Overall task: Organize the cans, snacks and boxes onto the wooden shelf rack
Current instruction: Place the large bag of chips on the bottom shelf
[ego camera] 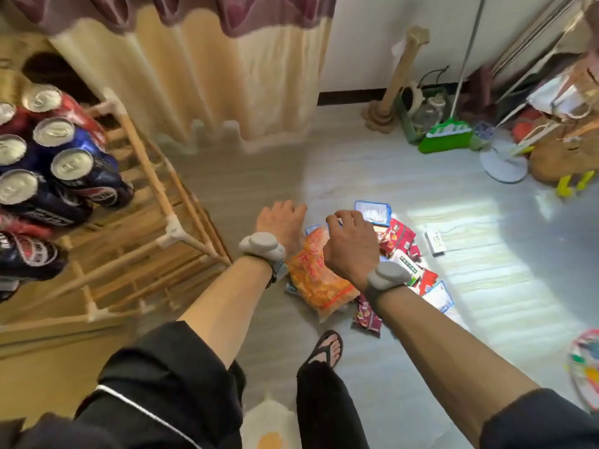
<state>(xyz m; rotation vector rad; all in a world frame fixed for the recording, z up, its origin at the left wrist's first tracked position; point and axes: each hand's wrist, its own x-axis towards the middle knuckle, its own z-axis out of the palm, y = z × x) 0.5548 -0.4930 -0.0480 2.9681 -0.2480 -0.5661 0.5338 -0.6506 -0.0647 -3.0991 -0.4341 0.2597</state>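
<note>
The wooden shelf rack (pixel 168 202) stands at the left, with several red and dark blue cans (pixel 74 170) upright on its upper tier. A heap of snack packets (pixel 400 241) lies on the grey floor in the middle. An orange snack bag (pixel 316 280) lies at the heap's left edge, between my hands. My right hand (pixel 351 244) is over the bag's far end with its fingers curled around the top edge. My left hand (pixel 282 225) hovers just left of the bag, its fingertips bent down out of sight. A small white box (pixel 436 243) lies right of the heap.
A cream and maroon curtain (pixel 201 76) hangs behind the rack. A green broom head (pixel 445 137), a crate, a fan base (pixel 504 163) and bags crowd the far right corner. My sandalled foot (pixel 327 346) stands just near of the heap. Something colourful (pixel 588 367) lies at the right edge.
</note>
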